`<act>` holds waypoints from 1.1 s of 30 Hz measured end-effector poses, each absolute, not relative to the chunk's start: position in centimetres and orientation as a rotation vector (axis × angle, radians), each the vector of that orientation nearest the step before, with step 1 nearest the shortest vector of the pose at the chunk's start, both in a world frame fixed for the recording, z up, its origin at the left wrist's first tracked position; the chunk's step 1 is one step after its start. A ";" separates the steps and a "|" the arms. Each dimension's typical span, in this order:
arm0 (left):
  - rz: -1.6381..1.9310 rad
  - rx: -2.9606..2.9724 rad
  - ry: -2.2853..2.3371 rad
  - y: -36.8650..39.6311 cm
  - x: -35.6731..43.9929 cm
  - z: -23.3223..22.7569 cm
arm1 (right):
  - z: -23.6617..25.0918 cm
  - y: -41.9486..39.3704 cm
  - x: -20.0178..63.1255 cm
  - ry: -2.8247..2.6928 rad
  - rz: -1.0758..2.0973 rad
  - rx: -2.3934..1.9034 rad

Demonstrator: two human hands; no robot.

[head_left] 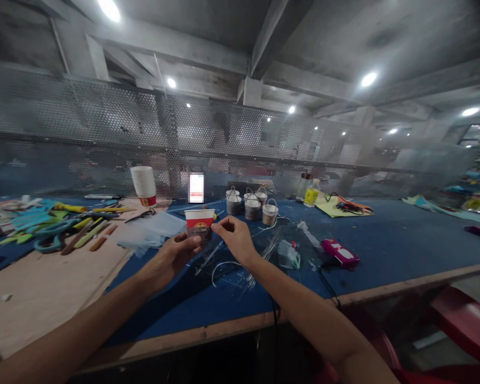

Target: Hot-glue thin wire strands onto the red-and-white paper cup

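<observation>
We hold a paper cup (199,223) above the bench (384,256): left hand (180,253) wrapped round its lower side, right hand (234,237) pinched narrow at its right edge, fingertips touching or nearly so. We judge the step as fitting something to the cup's side; next calls for a steady left grip and fine pinch work. Cup looks upright, white rim, red band, dark printed lower half. Wire loops (228,269) lie just below. Small finished baskets (252,205) stand behind, a cup stack (144,185) off left.
</observation>
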State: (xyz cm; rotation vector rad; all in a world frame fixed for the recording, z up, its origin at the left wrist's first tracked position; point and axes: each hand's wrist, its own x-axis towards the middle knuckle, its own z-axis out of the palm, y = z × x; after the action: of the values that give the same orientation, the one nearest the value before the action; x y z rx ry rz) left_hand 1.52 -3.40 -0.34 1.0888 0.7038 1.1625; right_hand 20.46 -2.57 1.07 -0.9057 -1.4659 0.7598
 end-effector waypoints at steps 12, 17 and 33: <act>1.125 1.073 0.670 -3.7 1.3 0.1 | 1.3 -2.5 20.6 -1.415 0.818 -0.890; 1.132 1.018 0.708 -3.7 1.6 -0.1 | 0.8 -2.0 20.6 -1.406 0.786 -0.899; 1.238 1.042 0.865 -3.3 2.0 -0.6 | 0.1 -2.3 20.1 -1.523 0.682 -0.923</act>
State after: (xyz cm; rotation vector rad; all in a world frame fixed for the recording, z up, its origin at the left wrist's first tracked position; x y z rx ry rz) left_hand 2.02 -3.34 -0.60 1.0416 0.8654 1.2383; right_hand 20.13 -2.30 0.10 -0.9234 -1.5229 0.6824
